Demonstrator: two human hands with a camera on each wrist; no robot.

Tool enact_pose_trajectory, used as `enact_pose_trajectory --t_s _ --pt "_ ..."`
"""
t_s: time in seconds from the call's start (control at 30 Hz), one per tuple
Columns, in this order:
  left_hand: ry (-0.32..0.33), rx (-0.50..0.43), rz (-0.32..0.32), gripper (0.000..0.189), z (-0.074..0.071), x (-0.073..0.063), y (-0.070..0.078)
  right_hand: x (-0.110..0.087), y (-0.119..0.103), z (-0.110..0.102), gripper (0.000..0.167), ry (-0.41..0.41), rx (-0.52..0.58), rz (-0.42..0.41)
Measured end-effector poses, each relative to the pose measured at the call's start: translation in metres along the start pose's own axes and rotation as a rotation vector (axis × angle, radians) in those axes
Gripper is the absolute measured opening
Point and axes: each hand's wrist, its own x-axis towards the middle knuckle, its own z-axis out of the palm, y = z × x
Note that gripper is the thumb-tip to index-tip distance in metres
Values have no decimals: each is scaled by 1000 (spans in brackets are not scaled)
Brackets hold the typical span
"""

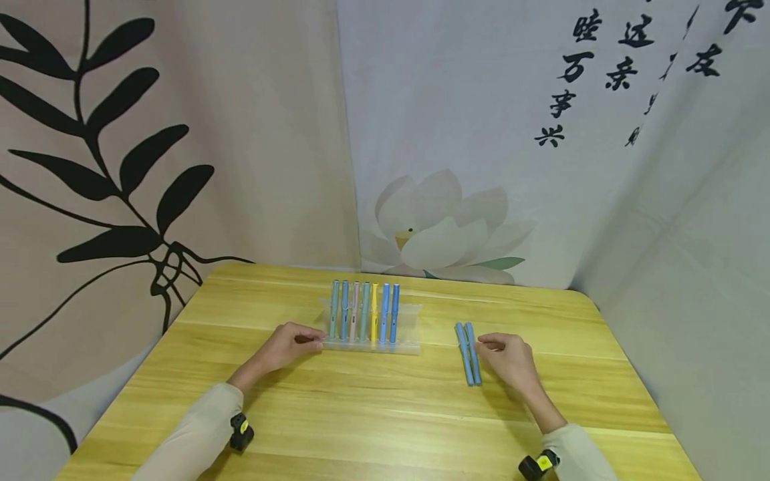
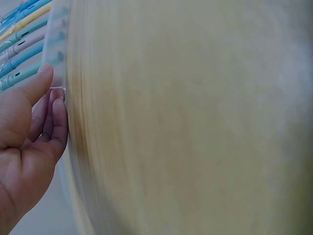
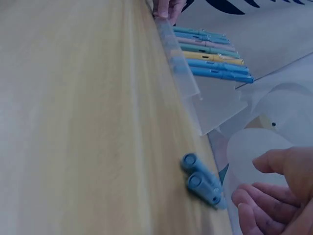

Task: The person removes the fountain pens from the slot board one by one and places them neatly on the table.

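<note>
The left hand (image 1: 299,344) pinches the left end of a clear pen stand (image 1: 409,324) on the tabletop (image 1: 385,421), its thumb and fingers clamped on the edge. Seven pens lean side by side in the stand: from the left, a green pen (image 1: 333,309), a blue pen (image 1: 345,310), a pinkish pen (image 1: 354,312), a second green pen (image 1: 364,312), a yellow pen (image 1: 374,312) and two blue ones, leaving the stand's right end bare. To the right, well apart from the stand, a pair of blue pens (image 1: 465,355) lies close together on the tabletop. The right hand (image 1: 508,361) is just beside them, thumb and fingers apart, fingers loosely bent, holding nothing.
</note>
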Motion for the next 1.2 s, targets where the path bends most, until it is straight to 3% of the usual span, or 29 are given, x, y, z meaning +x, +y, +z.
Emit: enact_pose_trajectory --t_s 0.17,0.4,0.73,1.2 --pt "-7 -6 17 31 0 0 -1 5 -12 3 30 2 25 -59" --pt "6 -8 -7 30 0 0 0 10 -27 13 33 -31 106 -131" --pt "-1 -9 -10 31 1 1 -1 17 -49 39 31 -76 215 -223" --pt "0 -29 5 31 0 0 0 29 -70 84 29 -83 233 -222"
